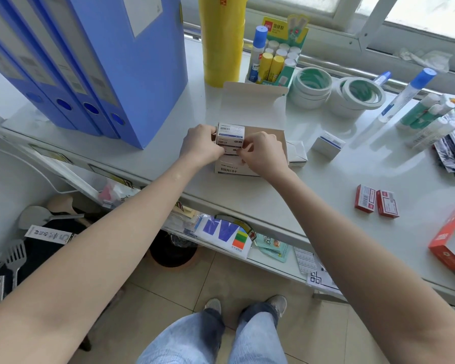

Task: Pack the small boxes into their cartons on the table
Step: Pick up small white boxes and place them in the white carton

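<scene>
Gripping a short stack of small white paper-clip boxes [230, 139] from both sides, the left hand [201, 147] and the right hand [263, 153] meet over the near-left corner of an open white carton [247, 143] at the middle of the white table [352, 185]. The left hand's fingers [218, 151] curl closed against the stack's left face, and the right hand's fingertips [243, 151] pinch its lower right edge; how many boxes are in the stack cannot be told, as the lower ones are partly hidden by the hands. The carton's lid [255, 101] stands open on the far side, and its brown inside shows to the right of the stack. Just right of the carton lies a small white box [297, 153] touching or nearly touching its wall, and further right another white box with a blue stripe [327, 144] sits apart on the table. Two red staple boxes [376, 202] stand side by side near the table's near-right edge, with a red carton [449, 237] at the far right of the view. Blue file boxes [90, 61] lean at the far left, a tall stack of yellow tape rolls [221, 43] rises behind the carton, and rolls of white tape [334, 90] lie to its far right beside a tray of glue sticks [276, 59].
</scene>
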A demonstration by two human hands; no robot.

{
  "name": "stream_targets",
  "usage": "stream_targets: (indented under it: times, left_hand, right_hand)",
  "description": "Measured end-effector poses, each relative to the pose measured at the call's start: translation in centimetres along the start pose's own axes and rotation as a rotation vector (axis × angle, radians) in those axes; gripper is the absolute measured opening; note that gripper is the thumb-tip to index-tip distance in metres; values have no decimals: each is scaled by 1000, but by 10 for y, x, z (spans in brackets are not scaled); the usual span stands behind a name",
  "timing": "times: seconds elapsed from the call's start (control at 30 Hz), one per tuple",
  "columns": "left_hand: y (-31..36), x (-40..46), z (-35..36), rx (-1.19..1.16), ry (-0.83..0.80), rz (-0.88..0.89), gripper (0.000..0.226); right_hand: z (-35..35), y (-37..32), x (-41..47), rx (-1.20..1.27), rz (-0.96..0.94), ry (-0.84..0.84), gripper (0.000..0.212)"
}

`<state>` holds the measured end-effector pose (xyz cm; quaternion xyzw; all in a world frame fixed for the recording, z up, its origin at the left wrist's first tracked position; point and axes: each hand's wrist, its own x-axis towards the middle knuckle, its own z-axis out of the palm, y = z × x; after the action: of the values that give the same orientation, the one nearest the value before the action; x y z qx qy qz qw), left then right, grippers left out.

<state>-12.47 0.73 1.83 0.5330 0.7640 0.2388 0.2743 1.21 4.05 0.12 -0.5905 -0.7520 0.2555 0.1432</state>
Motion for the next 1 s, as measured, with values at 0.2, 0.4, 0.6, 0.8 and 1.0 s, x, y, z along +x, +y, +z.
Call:
stream_targets:
  times: [0.2, 0.4, 0.6, 0.8, 1.0]
  left_hand:
    - [0, 1, -4, -12, -51, -8, 46]
    - [2, 2, 0, 23, 1, -28, 45]
    - [2, 2, 0, 12, -12, -28, 50]
    - [3, -3, -2, -31, -53, -63, 85]
    - [25, -10, -16, -12, 41, 110, 78]
  right_hand:
    - [-2, 2, 4, -13, -9, -72, 22]
    - [-6, 2, 5, 6, -36, -63, 23]
    - [-5, -1, 5, -48, -30, -60, 25]
    - [-13, -2, -1, -68, -37, -76, 27]
    - [-43, 0, -12, -14, -80, 23, 23]
